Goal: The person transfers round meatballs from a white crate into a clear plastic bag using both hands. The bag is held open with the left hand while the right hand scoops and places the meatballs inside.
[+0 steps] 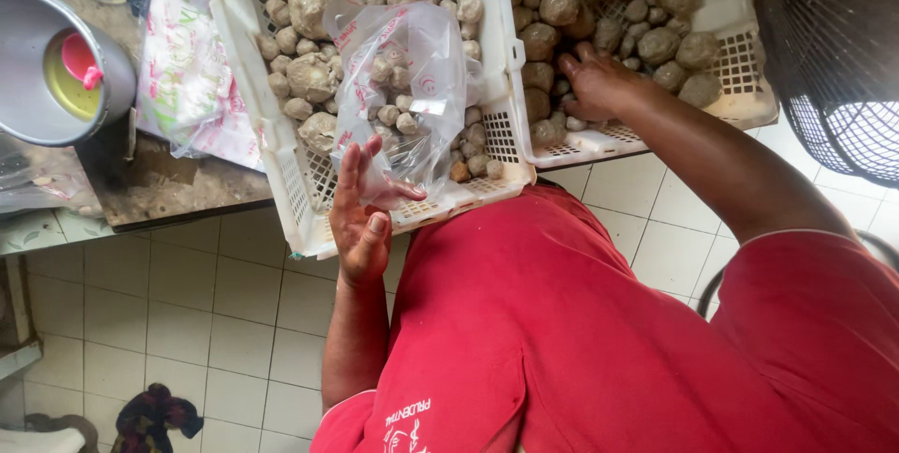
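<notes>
A red short-sleeved shirt (white print near the hem), forearms and hands bare.

Around your work: pot, bags, fan, tiled floor.
At ten o'clock you have a metal pot with a pink scoop inside; a printed bag lies just beside it at eleven. A dark wire fan stands at two, and a dark cloth lies on the white tiles at seven.

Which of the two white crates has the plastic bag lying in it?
The left crate, beside the metal pot. The left hand holds the bag there; the right crate holds only brown lumps.
</notes>
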